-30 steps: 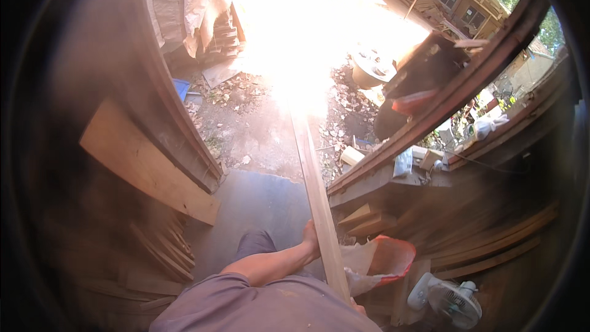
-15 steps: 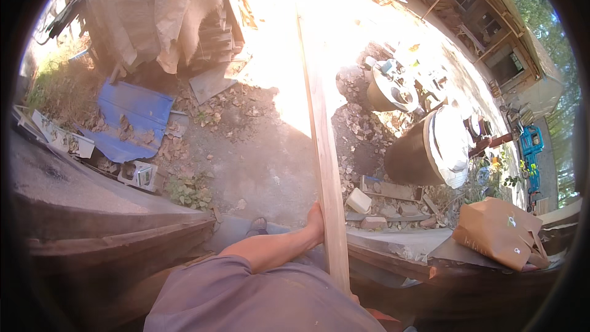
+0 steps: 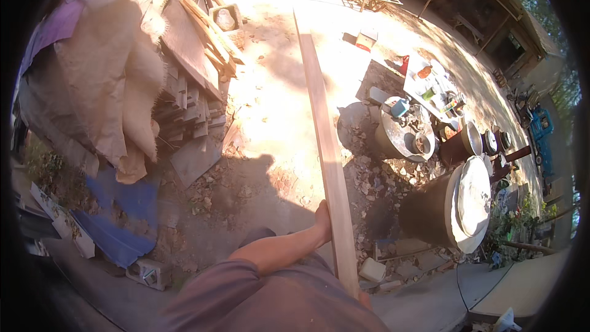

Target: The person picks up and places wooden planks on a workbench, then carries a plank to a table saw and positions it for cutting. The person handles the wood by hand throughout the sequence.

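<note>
A long, pale wooden plank (image 3: pixel 326 129) stretches away from my body over the yard, its far end washed out by sunlight. Its left edge is in the grip of my left hand (image 3: pixel 324 221), fingers wrapped round toward the underside, where they are partly hidden. Close to my waist, a small part of my right hand (image 3: pixel 365 300) shows against the right side of the plank's near end. That hand appears closed on the wood, though most of it is covered by the plank and my shirt.
Stacked boards (image 3: pixel 190 107) lie at left under a tan cloth (image 3: pixel 110 80), with a blue sheet (image 3: pixel 126 209) nearer. On the right are a large covered barrel (image 3: pixel 430 209), a round drum (image 3: pixel 393 129) with items on top, and a cluttered table (image 3: pixel 430 86). A concrete block (image 3: pixel 147 273) sits lower left.
My view has shifted, bringing the board stack and the far yard further into sight. Both hands remain on the plank, and the brown bag at lower right has left the view.
</note>
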{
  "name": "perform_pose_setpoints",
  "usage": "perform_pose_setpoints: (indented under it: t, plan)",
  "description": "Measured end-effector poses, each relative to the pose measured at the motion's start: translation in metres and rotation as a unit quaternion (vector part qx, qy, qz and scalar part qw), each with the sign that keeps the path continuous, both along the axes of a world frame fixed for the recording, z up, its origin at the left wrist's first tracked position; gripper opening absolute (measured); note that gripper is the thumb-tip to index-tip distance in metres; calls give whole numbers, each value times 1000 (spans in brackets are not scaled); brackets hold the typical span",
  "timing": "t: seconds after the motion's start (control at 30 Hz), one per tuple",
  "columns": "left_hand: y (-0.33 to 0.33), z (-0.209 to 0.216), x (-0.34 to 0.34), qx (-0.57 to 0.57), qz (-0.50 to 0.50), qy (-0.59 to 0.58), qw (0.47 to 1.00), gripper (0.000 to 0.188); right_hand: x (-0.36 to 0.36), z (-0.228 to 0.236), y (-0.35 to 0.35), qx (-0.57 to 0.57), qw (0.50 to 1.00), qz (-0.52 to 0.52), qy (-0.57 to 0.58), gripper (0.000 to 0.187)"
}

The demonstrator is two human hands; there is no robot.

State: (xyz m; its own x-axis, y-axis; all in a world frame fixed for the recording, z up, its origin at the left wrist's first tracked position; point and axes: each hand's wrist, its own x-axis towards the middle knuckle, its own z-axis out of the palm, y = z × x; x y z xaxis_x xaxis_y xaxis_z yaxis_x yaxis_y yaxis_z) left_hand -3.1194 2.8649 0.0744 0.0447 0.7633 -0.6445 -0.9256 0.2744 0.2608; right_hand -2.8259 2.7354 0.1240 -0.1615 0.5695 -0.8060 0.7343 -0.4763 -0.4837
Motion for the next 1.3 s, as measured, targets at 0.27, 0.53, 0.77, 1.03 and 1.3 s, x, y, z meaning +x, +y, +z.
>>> perform_pose_setpoints:
  t: [0.27, 0.53, 0.77, 1.03, 1.3]
  plan:
    - [277, -14, -202, -4, 44, -104, 994, 55, -229, -6, 304, 40, 999, 19, -6, 55]
    - [552, -37, -427, 4, 58, -78, 995, 44, -452, -6, 578, 16, 999, -27, -14, 55]
    - [820, -44, -596, 29, 53, 82, 995, 33, -624, -6, 826, 20, 999, -31, 13, 55]
    - [1070, 5, -780, -15, 93, 144, 985, 36, -810, 46, 1106, -5, 1000, 12, 3, 55]
    - [1306, 12, -1001, 6, 137, -87, 987, 38, -1036, 55, 1375, 29, 998, 64, 2, 54]
